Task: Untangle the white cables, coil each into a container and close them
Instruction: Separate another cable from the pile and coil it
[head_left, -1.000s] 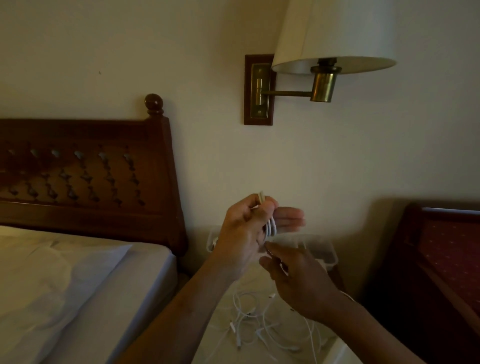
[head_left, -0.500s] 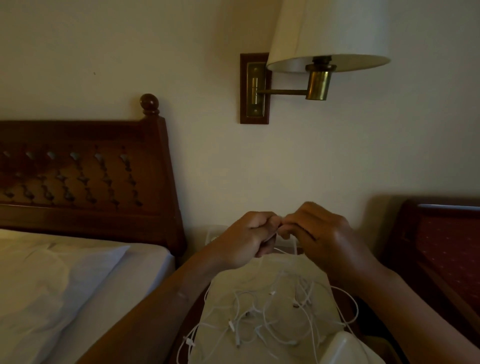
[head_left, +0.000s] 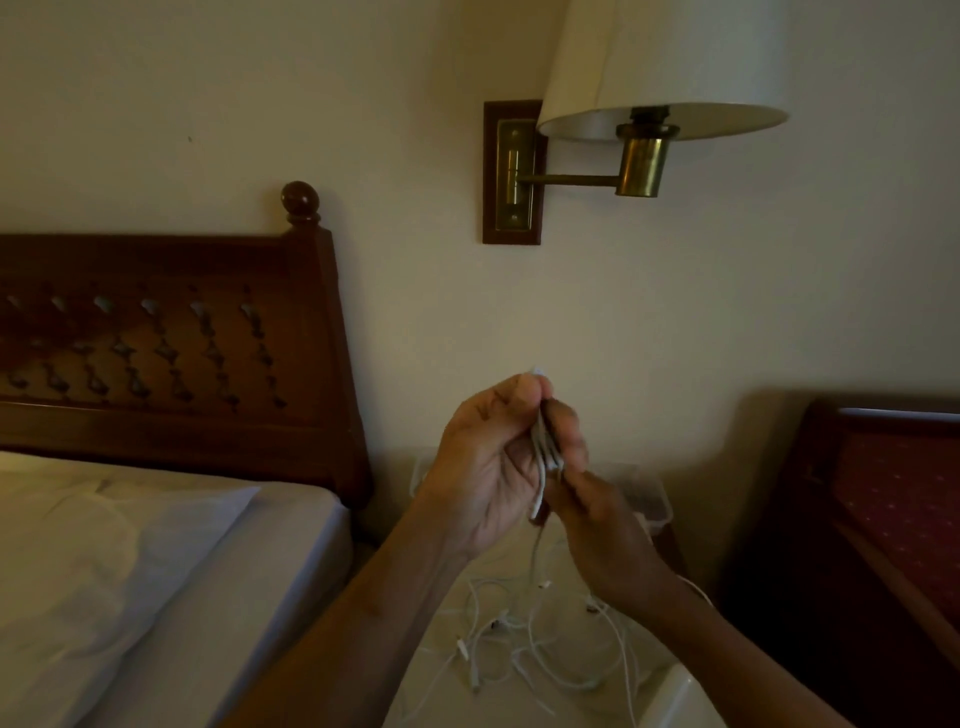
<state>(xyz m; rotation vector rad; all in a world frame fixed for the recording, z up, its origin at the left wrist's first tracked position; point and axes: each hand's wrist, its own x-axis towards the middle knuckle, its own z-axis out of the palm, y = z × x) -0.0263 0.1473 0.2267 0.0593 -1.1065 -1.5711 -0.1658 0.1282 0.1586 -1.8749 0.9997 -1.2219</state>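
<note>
Dim room, head view. Left hand (head_left: 485, 467) raised over the bedside table (head_left: 415, 696), thumb and fingers clamped round a small coiled cable (head_left: 544, 441); the white loops stand roughly upright in its grip and a plug tip shows above the thumb. Right hand (head_left: 605, 535) just below and right of it, back to the camera, fingertips up against the coil's lower end. Cannot tell in this light whether it pinches the strand or only touches it. One strand drops from the coil to the loose cables (head_left: 524, 642), still tangled on the tabletop. Clear container (head_left: 649, 501) sits behind the hands by the wall. Bed (head_left: 156, 571) and carved headboard (head_left: 171, 353) left; wall lamp (head_left: 644, 119) above.
</note>
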